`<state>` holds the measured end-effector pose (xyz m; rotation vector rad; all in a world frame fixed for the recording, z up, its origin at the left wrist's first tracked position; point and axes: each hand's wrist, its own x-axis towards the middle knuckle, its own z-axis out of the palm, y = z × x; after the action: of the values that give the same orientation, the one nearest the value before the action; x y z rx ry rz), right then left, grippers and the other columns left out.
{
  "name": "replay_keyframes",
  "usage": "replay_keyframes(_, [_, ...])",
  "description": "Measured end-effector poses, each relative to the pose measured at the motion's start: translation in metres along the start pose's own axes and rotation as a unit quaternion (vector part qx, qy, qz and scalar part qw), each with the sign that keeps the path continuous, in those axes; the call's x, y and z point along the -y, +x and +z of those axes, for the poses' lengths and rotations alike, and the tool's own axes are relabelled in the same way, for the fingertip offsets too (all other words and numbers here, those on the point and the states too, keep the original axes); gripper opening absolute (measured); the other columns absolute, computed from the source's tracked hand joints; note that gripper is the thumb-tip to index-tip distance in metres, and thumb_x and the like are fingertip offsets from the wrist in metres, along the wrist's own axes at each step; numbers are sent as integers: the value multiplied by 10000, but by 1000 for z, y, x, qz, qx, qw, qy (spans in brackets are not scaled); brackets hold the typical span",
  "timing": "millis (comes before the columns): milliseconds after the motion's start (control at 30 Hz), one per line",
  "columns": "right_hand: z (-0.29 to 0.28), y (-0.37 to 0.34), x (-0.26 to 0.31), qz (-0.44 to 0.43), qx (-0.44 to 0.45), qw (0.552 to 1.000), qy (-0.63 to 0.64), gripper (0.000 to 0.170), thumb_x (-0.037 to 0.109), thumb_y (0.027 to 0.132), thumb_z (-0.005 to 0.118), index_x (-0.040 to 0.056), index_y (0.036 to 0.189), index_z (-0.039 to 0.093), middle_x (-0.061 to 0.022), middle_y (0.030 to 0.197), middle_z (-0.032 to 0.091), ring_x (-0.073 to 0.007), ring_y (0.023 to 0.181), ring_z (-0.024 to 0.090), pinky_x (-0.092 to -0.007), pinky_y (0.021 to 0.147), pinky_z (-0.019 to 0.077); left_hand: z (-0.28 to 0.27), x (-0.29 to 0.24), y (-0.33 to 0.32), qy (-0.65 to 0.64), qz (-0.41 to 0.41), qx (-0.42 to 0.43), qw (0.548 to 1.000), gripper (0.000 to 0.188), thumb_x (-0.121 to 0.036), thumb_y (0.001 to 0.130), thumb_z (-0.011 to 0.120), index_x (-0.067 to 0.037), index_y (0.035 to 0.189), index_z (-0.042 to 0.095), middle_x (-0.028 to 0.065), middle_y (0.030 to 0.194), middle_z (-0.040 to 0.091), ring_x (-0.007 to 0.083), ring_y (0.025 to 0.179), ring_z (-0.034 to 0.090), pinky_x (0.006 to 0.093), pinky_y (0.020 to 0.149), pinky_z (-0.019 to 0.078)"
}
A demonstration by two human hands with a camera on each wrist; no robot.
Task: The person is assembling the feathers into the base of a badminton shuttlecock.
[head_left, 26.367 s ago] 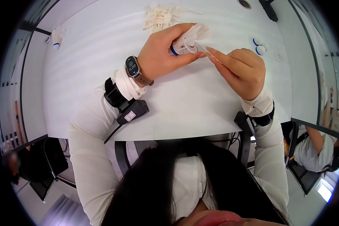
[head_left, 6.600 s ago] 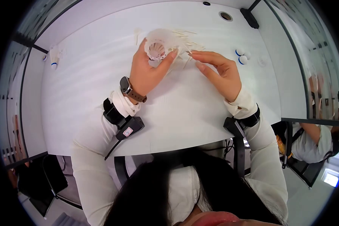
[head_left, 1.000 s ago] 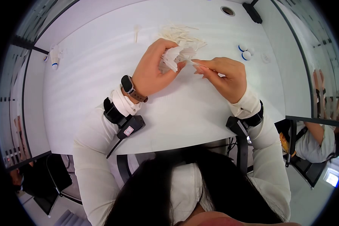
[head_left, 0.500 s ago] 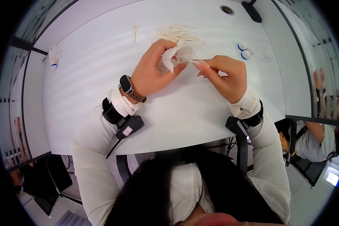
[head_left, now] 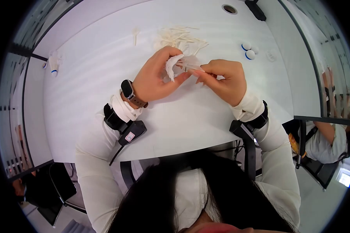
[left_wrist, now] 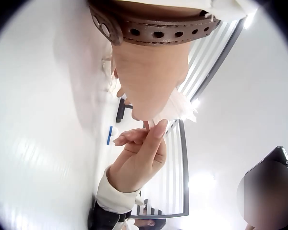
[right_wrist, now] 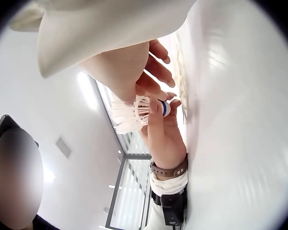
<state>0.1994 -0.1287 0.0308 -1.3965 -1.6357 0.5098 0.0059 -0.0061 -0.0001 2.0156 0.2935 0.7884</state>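
In the head view my left hand [head_left: 153, 75] grips a shuttlecock [head_left: 171, 68] with its skirt facing up and toward me. The right wrist view shows that shuttlecock [right_wrist: 129, 115] from the side, with left fingers round its blue-banded base. My right hand [head_left: 227, 79] pinches a white feather [head_left: 192, 63] between thumb and fingers at the skirt's right side. In the left wrist view the right hand [left_wrist: 139, 158] has its thumb tip right at the left hand [left_wrist: 149, 79]. Behind both lies a loose heap of feathers [head_left: 177, 37].
Several white cork heads with blue bands [head_left: 249, 55] sit at the right, near a small clear piece [head_left: 271, 55]. Another shuttlecock [head_left: 53, 66] lies at the far left. A single feather [head_left: 135, 35] lies left of the heap. A round hole [head_left: 229, 9] is at the back of the table.
Over the last second my right hand has brought the feather leftward against the shuttlecock's skirt. Since 6.6 seconds ago the shuttlecock has been turned in my left hand.
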Motion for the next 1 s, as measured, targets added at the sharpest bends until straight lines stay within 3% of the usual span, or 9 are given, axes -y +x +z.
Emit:
replay_keyframes(233, [1, 1, -2, -15, -1, 1000, -25, 170, 202, 889, 765, 44, 826, 756, -67, 621, 620, -199, 518, 533, -310, 493, 393, 1, 2, 1, -8, 11, 8, 1000, 392, -54, 855, 756, -40, 1185, 543, 85, 1009, 599, 209, 901, 594, 322, 814, 483])
replay_keyframes(533, [2, 0, -2, -28, -1, 999, -37, 188, 222, 898, 753, 44, 838, 754, -78, 653, 652, -210, 537, 573, -294, 513, 442, 3, 3, 0, -11, 8, 4, 1000, 372, -30, 864, 736, -50, 1184, 546, 73, 1003, 590, 192, 893, 581, 312, 804, 477])
replay_keyframes(633, [7, -1, -3, -47, -16, 998, -43, 174, 211, 892, 753, 45, 837, 755, -71, 660, 658, -213, 536, 571, -301, 508, 437, -2, 4, 0, 18, 13, 41, 999, 378, -3, 922, 680, -52, 1241, 484, 51, 1084, 610, 127, 975, 603, 282, 845, 494])
replay_keyframes(1000, [12, 0, -4, -73, -32, 994, -72, 140, 183, 886, 745, 64, 812, 743, -58, 647, 645, -223, 546, 583, -323, 501, 442, -2, 4, 0, -7, 14, 53, 998, 384, 16, 912, 676, -56, 1234, 480, 50, 1085, 585, 120, 976, 583, 269, 836, 480])
